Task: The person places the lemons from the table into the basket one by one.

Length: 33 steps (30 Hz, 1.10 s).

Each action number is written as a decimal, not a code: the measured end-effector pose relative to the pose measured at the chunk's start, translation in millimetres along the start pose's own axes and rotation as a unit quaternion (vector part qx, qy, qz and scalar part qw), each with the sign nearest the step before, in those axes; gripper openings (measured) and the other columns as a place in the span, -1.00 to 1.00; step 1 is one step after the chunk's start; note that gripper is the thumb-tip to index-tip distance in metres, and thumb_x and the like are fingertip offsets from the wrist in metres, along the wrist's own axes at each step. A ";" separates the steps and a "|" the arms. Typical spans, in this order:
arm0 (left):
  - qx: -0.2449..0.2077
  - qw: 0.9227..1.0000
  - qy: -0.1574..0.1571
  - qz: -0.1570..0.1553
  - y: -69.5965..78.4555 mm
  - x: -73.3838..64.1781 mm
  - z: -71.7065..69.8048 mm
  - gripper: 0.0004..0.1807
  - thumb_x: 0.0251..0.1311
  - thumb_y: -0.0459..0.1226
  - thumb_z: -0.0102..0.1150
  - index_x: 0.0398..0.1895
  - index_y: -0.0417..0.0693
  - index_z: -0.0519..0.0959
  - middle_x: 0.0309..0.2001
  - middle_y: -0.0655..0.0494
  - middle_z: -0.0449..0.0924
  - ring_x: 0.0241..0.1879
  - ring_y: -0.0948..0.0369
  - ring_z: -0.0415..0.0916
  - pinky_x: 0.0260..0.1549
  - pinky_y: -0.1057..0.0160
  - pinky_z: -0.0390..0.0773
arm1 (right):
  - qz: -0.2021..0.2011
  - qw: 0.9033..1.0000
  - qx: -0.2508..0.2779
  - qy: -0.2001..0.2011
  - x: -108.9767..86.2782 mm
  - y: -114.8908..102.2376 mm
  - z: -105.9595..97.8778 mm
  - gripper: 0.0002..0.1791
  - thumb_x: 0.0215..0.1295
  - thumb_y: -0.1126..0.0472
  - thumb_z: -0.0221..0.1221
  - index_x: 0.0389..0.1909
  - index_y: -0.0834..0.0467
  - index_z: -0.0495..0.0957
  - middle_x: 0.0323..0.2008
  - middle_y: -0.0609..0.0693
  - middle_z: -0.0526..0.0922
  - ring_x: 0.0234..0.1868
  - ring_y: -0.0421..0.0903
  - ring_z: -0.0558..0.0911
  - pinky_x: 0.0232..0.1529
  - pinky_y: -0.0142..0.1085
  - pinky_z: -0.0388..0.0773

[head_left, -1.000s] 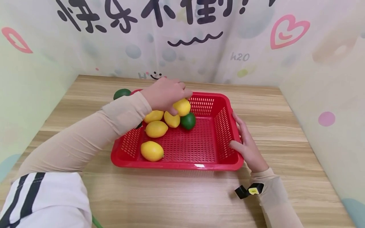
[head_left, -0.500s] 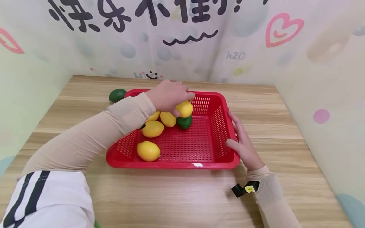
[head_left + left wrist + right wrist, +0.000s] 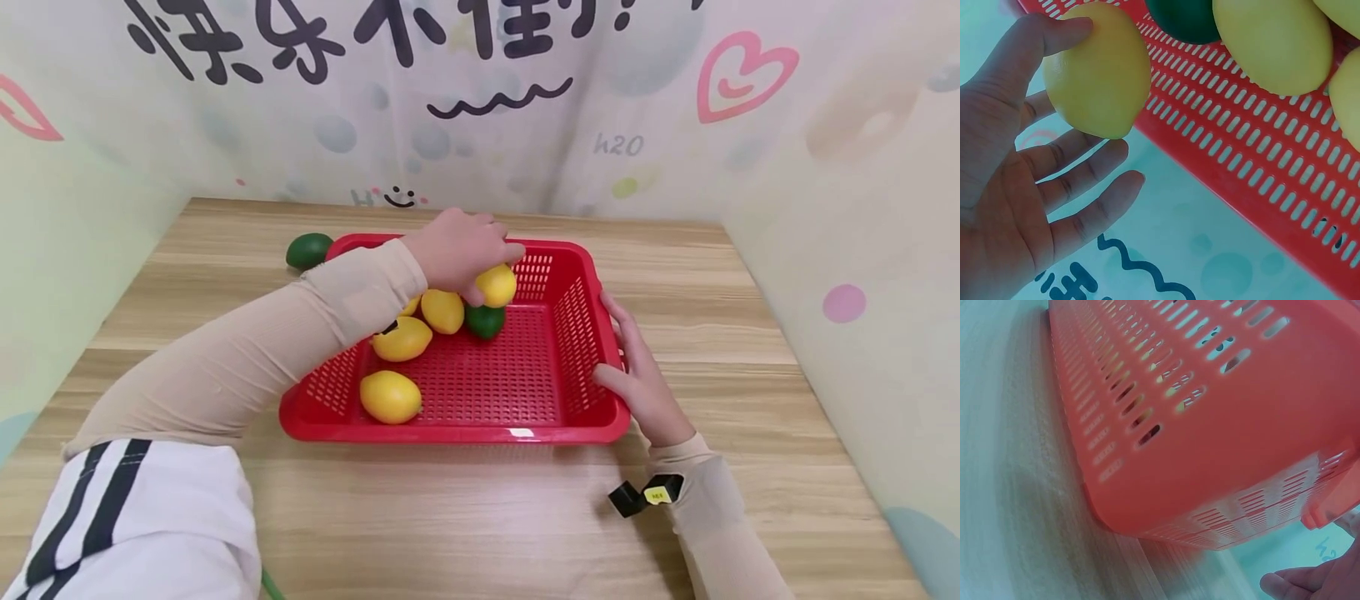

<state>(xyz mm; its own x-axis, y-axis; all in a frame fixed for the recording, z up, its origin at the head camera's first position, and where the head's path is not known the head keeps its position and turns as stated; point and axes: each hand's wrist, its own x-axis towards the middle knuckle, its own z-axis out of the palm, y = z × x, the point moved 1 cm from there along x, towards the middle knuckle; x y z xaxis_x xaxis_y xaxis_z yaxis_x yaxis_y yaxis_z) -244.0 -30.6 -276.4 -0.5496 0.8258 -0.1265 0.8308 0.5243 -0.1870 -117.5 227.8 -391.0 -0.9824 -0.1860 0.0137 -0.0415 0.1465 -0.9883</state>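
A yellow lemon (image 3: 497, 286) is pinched between the thumb and fingers of my left hand (image 3: 461, 250), over the back part of a red plastic basket (image 3: 457, 434). In the left wrist view the thumb lies across the lemon (image 3: 1099, 75), while the lower fingers spread apart from it. My right hand (image 3: 648, 387) grips the basket's right side, its thumb over the rim and its fingers outside. Several lemons, such as the front one (image 3: 390, 397), lie in the basket's left half. A dark green fruit (image 3: 485, 322) rests beside them, partly below the held lemon.
Another dark green fruit (image 3: 308, 251) sits on the wooden table (image 3: 450, 517), outside the basket's back left corner. A printed cloth wall (image 3: 510, 158) stands behind the table. My left forearm hides the basket's left rear part.
My left hand has shifted slightly to the right with the lemon. The right hand keeps its grip on the basket. The head view has turned a little.
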 end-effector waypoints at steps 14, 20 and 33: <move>-0.007 1.000 -0.009 0.013 5.7 20.5 5.4 -0.36 0.13 -0.03 0.46 0.29 0.07 0.54 0.08 -0.08 0.62 0.07 0.00 0.52 -0.12 -0.02 0.64 | 0.002 1.000 -0.001 0.000 -0.2 -0.9 -0.7 0.02 0.25 0.46 0.00 0.65 -0.28 -0.06 0.43 0.16 0.25 0.23 0.28 0.48 -0.09 0.03 0.71; -0.010 1.000 -0.012 0.021 8.4 26.7 11.4 -0.34 0.13 0.00 0.46 0.31 0.07 0.54 0.08 -0.07 0.62 0.05 0.00 0.54 -0.09 0.00 0.65 | 0.003 1.000 0.001 -0.001 -0.8 -0.4 -1.3 0.02 0.24 0.46 0.01 0.65 -0.29 -0.06 0.43 0.16 0.25 0.22 0.28 0.49 -0.09 0.09 0.70; -0.018 0.999 -0.020 0.028 13.2 39.6 15.8 -0.34 0.16 0.02 0.43 0.33 0.08 0.52 0.15 -0.05 0.59 0.10 0.00 0.51 -0.05 0.02 0.63 | 0.003 1.000 0.000 -0.002 -0.9 -0.3 -0.9 0.04 0.23 0.45 0.03 0.65 -0.30 -0.06 0.44 0.13 0.26 0.25 0.29 0.47 -0.11 0.04 0.72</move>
<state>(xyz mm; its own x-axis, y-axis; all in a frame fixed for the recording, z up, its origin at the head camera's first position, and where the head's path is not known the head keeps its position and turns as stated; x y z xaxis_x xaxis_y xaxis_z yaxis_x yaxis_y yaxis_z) -256.2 5.7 -299.3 -0.5045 0.8455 -0.1751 0.8627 0.4850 -0.1435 -116.8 228.8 -390.6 -0.9820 -0.1889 0.0070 -0.0353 0.1469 -0.9885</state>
